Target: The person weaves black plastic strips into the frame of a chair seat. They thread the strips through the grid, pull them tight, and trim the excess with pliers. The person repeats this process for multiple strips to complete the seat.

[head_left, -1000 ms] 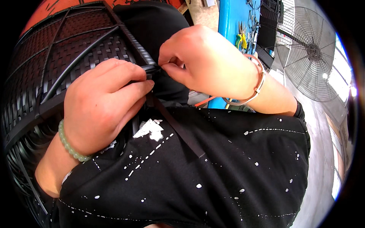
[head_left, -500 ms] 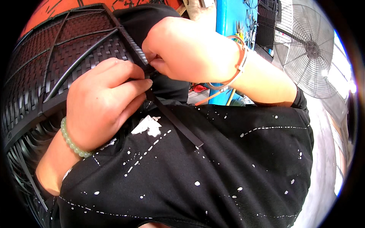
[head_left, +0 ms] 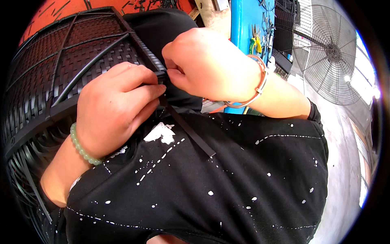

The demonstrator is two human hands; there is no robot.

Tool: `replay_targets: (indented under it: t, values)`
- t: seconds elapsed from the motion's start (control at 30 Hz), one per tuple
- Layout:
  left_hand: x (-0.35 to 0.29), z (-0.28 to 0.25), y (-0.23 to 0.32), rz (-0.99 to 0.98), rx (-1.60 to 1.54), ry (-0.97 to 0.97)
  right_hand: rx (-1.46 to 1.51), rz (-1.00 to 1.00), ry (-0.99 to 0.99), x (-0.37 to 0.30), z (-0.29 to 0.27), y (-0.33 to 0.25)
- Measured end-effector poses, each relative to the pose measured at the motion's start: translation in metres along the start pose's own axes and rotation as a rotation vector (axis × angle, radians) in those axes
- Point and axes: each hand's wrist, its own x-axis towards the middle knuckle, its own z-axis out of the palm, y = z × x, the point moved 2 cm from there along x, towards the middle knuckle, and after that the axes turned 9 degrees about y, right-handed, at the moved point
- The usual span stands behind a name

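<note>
My left hand is closed at the corner of a dark woven wicker panel, its thumb and fingertips pinching a flat black strip. The strip's loose end hangs down across my black shirt. Just right of that corner my right hand is curled into a fist-like pinch. A short dark piece of strip runs between the two hands into its fingers, which mostly hide it. Ribbed strip winding covers the panel's edge bar beside the hands.
A thin brace rod slants across the panel, and several loose strips hang at lower left. Beyond my right arm stand a blue surface with yellow-green-handled pliers and a large fan. Orange-red material lies behind the panel.
Both hands have shifted slightly right, and my right hand sits a little lower. The panel's upper edge has dipped slightly. Both hands stay closed at the corner.
</note>
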Motion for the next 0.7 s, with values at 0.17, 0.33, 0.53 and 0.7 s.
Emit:
replay_targets:
  t: [0.17,0.33,0.53,0.7]
  values:
    - [-0.001,-0.002,0.002,0.013,-0.005,0.001,0.058,0.095,-0.140,0.013,0.007,0.001]
    - [-0.004,-0.010,0.003,0.001,-0.005,0.001,0.695,0.614,-0.231,0.006,0.011,0.014]
    - [0.001,0.010,-0.001,-0.001,0.014,0.022,1.445,1.475,-0.094,-0.057,0.026,-0.001]
    - [0.003,0.010,0.000,-0.011,0.003,0.019,1.617,1.466,-0.058,-0.055,0.039,0.010]
